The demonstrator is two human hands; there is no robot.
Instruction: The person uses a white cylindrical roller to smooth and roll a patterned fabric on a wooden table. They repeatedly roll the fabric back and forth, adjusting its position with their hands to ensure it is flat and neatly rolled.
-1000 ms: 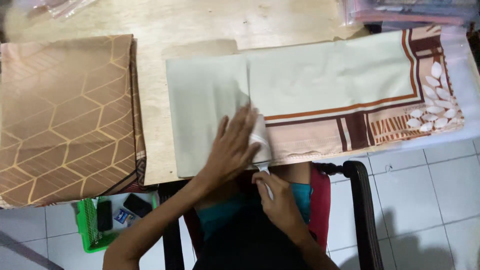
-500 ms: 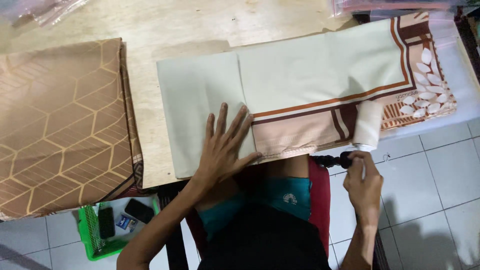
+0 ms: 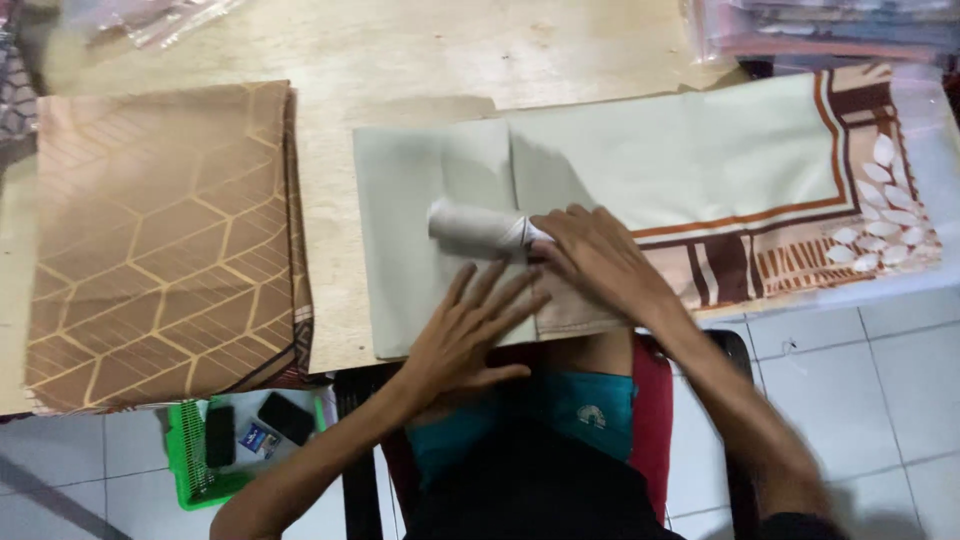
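Left hand (image 3: 465, 335) lies flat with fingers spread, while right hand (image 3: 600, 262) curls closed beside it.

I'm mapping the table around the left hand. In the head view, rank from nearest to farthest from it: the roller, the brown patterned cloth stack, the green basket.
From the left hand:
1. Roller, just above it on the pale cloth.
2. Green basket, down on the floor.
3. Brown patterned cloth stack, across the table; close to the basket's rank.
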